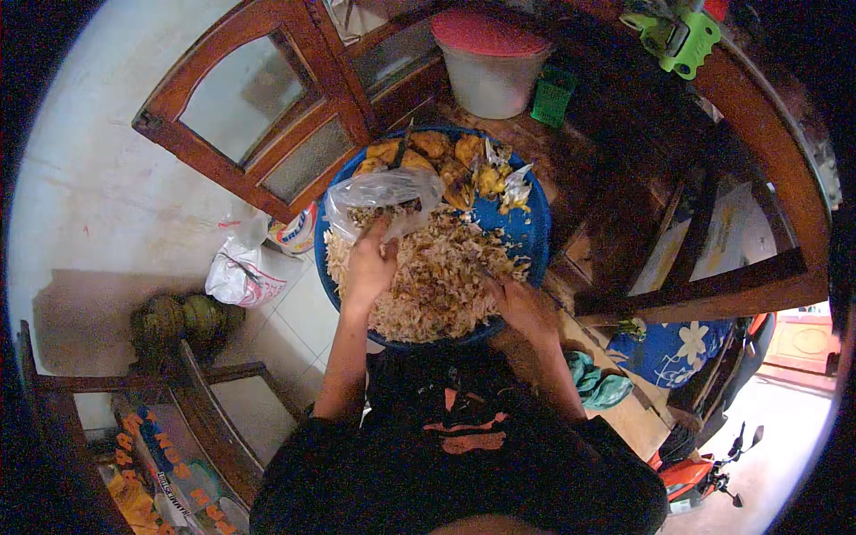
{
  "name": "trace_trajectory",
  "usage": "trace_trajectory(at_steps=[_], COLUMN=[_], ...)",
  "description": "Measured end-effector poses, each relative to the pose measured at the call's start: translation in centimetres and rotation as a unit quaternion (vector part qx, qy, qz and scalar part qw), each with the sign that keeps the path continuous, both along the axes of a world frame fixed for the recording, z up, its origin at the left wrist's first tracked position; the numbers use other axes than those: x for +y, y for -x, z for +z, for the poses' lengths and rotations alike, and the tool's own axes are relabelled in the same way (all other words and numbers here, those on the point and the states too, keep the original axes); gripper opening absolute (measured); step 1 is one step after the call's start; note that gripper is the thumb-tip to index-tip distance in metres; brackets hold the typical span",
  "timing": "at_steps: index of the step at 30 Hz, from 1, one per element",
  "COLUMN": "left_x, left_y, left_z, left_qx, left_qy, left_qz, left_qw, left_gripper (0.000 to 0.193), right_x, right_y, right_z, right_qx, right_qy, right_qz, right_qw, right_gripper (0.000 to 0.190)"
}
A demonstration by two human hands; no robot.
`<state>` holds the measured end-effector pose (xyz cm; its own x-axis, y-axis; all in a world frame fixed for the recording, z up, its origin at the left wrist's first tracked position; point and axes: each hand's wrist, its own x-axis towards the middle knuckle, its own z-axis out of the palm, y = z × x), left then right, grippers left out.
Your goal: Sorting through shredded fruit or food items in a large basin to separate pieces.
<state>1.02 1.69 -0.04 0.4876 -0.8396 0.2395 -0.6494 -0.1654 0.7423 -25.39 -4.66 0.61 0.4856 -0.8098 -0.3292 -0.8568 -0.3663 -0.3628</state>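
A wide blue plastic basin [543, 231] stands in front of me, heaped with pale and brown shredded food [435, 281], which looks like shredded chicken. Along its far side lie browned, cooked chicken pieces [428, 144] and a dark-handled utensil [403, 148]. My left hand [371, 271] grips the near side of a clear plastic bag [408, 184] above the heap. Some chopped, brownish food shows in the bag. My right hand [525, 311] is at the near right of the shreds, fingers bent down; a thin utensil may be in it, but this is unclear.
Behind the basin are a white bucket with a red lid [491, 63] and a green plastic basket [554, 95]. A wooden door panel [321, 100] stands at the upper left. A white plastic bag [244, 274] sits on the left. Crumpled green plastic [595, 381] lies to the right.
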Motion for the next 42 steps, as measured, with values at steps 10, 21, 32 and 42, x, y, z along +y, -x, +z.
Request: trace_trajectory(at_steps=[10, 21, 32, 42], left_x=[3.5, 3.6, 4.3, 3.6], left_y=[6.1, 7.6, 7.3, 8.5], left_z=[-4.7, -2.1, -2.8, -1.1], left_qx=[0.026, 0.167, 0.029, 0.225], left_qy=[-0.135, -0.187, -0.038, -0.078], left_qz=[-0.21, -0.028, -0.112, -0.096], left_qw=[0.968, 0.968, 0.993, 0.966], left_gripper=[0.032, 0.032, 0.02, 0.021], right_x=[-0.1, -0.7, 0.8, 3.4], right_y=[0.6, 2.0, 2.0, -4.1], right_z=[0.9, -1.9, -2.0, -3.7], right_qx=[-0.064, -0.074, -0.131, -0.322], right_qy=[0.008, 0.015, -0.09, -0.018], right_qz=[-0.036, -0.045, -0.13, 0.044], right_qw=[0.997, 0.996, 0.979, 0.946], right_gripper=[0.028, 0.033, 0.039, 0.036])
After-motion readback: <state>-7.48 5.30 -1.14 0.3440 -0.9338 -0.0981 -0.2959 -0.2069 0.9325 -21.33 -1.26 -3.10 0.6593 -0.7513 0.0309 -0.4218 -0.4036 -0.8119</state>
